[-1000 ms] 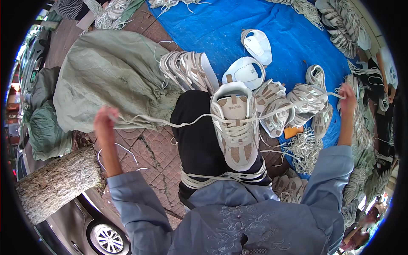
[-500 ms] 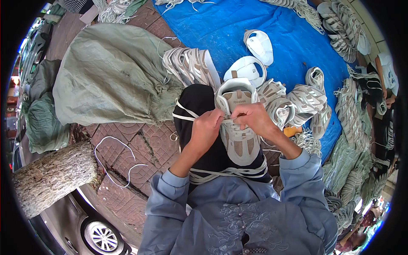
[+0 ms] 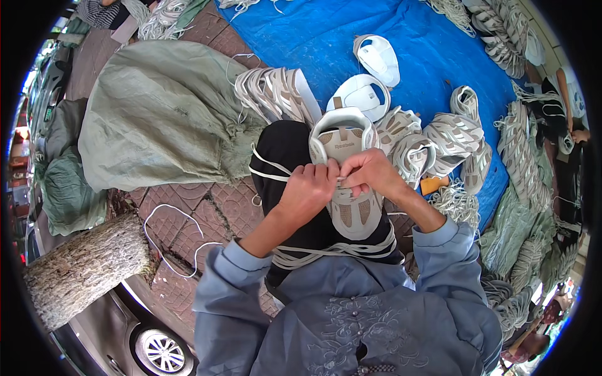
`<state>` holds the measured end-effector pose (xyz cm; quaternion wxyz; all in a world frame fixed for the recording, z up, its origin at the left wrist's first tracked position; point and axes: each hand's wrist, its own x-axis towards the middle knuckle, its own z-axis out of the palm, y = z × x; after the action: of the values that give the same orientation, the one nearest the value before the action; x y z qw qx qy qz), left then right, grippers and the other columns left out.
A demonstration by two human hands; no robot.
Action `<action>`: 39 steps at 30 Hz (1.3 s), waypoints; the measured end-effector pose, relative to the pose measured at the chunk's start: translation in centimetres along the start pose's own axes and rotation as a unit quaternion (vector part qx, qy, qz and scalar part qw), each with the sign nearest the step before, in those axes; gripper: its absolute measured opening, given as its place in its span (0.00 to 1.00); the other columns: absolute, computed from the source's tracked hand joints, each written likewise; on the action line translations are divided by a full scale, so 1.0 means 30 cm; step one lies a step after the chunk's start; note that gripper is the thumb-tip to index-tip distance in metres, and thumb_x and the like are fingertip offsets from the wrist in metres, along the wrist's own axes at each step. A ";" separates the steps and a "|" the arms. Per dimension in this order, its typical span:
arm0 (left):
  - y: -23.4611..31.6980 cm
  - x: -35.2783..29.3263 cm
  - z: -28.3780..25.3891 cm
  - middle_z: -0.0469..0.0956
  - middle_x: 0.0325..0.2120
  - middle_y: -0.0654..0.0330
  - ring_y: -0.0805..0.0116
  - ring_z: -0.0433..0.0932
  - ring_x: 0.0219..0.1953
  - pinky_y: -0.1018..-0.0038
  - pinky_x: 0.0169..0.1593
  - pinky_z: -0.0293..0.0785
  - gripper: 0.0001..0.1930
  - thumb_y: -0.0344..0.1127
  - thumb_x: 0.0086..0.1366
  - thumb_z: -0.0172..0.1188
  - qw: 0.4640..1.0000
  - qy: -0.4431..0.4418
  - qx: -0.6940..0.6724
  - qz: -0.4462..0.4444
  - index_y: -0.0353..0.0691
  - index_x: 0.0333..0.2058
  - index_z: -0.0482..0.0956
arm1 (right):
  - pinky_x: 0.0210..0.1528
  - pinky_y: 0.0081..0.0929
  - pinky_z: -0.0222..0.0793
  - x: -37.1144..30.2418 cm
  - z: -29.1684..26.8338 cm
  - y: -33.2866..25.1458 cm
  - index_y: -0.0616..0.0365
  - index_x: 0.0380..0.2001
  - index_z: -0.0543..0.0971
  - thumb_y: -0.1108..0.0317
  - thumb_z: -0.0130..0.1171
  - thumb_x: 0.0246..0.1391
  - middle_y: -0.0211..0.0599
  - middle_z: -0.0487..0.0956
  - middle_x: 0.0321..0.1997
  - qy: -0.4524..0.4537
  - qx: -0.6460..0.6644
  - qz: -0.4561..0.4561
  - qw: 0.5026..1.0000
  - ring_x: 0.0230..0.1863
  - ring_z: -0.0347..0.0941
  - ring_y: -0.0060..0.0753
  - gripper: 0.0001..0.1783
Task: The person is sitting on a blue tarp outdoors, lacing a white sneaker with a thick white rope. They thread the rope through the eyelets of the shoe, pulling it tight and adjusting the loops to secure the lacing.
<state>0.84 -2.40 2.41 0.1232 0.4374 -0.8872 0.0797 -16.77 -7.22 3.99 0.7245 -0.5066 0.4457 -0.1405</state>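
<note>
A beige and white shoe upper [image 3: 353, 220] lies across my lap, its toe toward me and its padded collar pointing away. My left hand [image 3: 311, 189] is closed at the left side of the lacing, fingertips pinched by the eyelets. Against it from the right comes my right hand [image 3: 371, 178], thumb and forefinger pinching a bit of white shoelace [image 3: 340, 178] over the tongue. Most of the lace between my fingers is hidden. Long white laces [image 3: 338, 252] lie across my dark-covered thighs, and another loops over my left knee.
Beyond my knees, more uppers [image 3: 451, 143] and two white pieces [image 3: 378, 59] rest on a blue tarp [image 3: 301, 47]. A stack of uppers [image 3: 276, 94] stands beside a grey-green sack [image 3: 157, 119]. At left are a tree trunk [image 3: 88, 266] and a car wheel [image 3: 163, 352]; another person's hand [image 3: 580, 135] shows far right.
My hands have drawn closer together over the lacing, the left shifting right and now touching the right. The view has shifted slightly, and the shoe upper stays on my lap.
</note>
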 end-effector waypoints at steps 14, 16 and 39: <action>-0.026 0.110 -0.053 0.70 0.13 0.53 0.61 0.74 0.21 0.68 0.24 0.68 0.03 0.30 0.46 0.54 0.979 -0.163 -0.112 -0.040 0.38 0.19 0.71 | 0.26 0.18 0.64 -0.070 -0.043 0.090 0.58 0.24 0.78 0.71 0.58 0.40 0.32 0.74 0.20 0.076 -0.067 -0.191 0.976 0.22 0.69 0.20 0.04; -0.021 0.118 -0.048 0.68 0.13 0.56 0.64 0.72 0.22 0.70 0.24 0.67 0.03 0.30 0.46 0.54 0.993 -0.079 -0.034 0.076 0.38 0.19 0.69 | 0.25 0.16 0.62 -0.085 -0.113 0.089 0.60 0.25 0.78 0.72 0.57 0.41 0.32 0.74 0.18 0.114 0.061 -0.102 0.986 0.21 0.68 0.16 0.05; 0.032 0.240 0.037 0.74 0.16 0.52 0.53 0.74 0.23 0.63 0.28 0.70 0.04 0.30 0.48 0.53 0.912 -0.169 -0.323 -0.190 0.40 0.19 0.76 | 0.26 0.29 0.66 -0.021 -0.118 0.161 0.54 0.16 0.73 0.69 0.56 0.33 0.32 0.69 0.18 0.235 -0.482 -0.372 0.758 0.24 0.70 0.35 0.03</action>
<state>-4.30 -7.56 3.40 0.1191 0.5408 -0.7722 -0.3114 -21.12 -6.80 -0.16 0.1483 -0.8658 0.3870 -0.2804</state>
